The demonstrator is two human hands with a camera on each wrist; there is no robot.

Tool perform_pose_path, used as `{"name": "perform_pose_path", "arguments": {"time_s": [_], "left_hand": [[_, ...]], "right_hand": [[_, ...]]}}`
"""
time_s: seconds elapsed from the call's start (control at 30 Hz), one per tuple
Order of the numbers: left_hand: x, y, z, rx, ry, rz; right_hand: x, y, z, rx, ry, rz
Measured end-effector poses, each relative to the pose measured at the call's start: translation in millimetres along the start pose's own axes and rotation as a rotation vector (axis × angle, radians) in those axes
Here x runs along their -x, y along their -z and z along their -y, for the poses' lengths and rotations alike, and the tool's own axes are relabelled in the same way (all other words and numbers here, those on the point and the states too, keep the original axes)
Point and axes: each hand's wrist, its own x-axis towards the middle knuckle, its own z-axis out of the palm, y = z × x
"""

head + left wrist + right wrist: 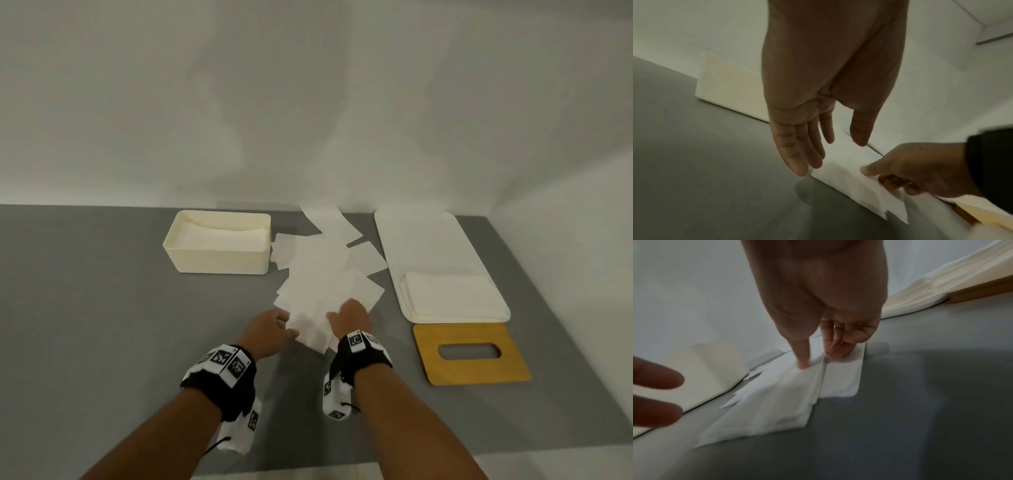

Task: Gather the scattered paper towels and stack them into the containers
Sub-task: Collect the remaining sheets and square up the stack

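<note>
Head view, left to right: a cream rectangular plastic container (215, 255) stands on the grey bench (102, 308), already part-filled with folded towels. Just beside it, a fan of thin white paper towels (322, 274) spreads across the middle of the bench, some overlapping, one leaning against the back wall. The left hand (270, 329) reaches the near edge of the pile, its grip spread, fingers straight and holding nothing. The right hand (351, 317) pinches the near sheets between thumb and curled fingers. Further right lie a flat cream tray-like container (428, 240) bearing a small folded stack, then a wooden lid with an oval slot (472, 373).

The sheets look featherlight, limp and apt to slide or crease; they are probably best squared by sweeping the edges together, then lifted as one stack, gripped from both short sides.
</note>
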Motion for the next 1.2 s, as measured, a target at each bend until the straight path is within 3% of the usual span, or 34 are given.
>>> {"name": "perform_pose_path", "arguments": {"time_s": [0.13, 0.2, 0.3, 0.43, 0.57, 0.7, 0.9, 1.0, 1.2], "left_hand": [[10.9, -8.7, 3.7, 0.037, 0.068, -0.012], [13.8, -7.7, 8.1, 0.058, 0.073, -0.011], [15.1, -3.8, 12.5, 0.063, 0.064, -0.031], [11.9, 3.4, 17.4, 0.029, 0.033, -0.002], [4.7, 14.4, 28.7, 0.057, 0.022, 0.044], [-5.3, 24.6, 39.4, 0.109, 0.03, 0.085], [-21.3, 28.1, 36.4, 0.379, 0.08, 0.109], [-23.9, 23.7, 27.5, 0.449, 0.085, 0.113], [-13.1, 3.3, 6.7, 0.744, 0.262, 0.348]], "right_hand": [[-3.4, -2.0, 1.5, 0.034, 0.034, 0.077], [-3.4, -5.1, 0.5, 0.075, 0.027, 0.048], [2.5, -6.7, 1.6, -0.015, -0.05, -0.055], [-0.3, -8.8, 18.8, -0.154, -0.149, -0.086], [-3.7, -9.4, 29.3, -0.158, -0.141, 0.025], [-5.6, -0.1, 31.8, -0.155, -0.138, -0.077], [7.2, 9.7, 13.2, -0.32, -0.057, -0.224], [20.9, 13.4, -3.9, -0.427, -0.077, -0.162], [63.6, 6.8, -28.3, -0.846, -0.09, 0.006]]}}
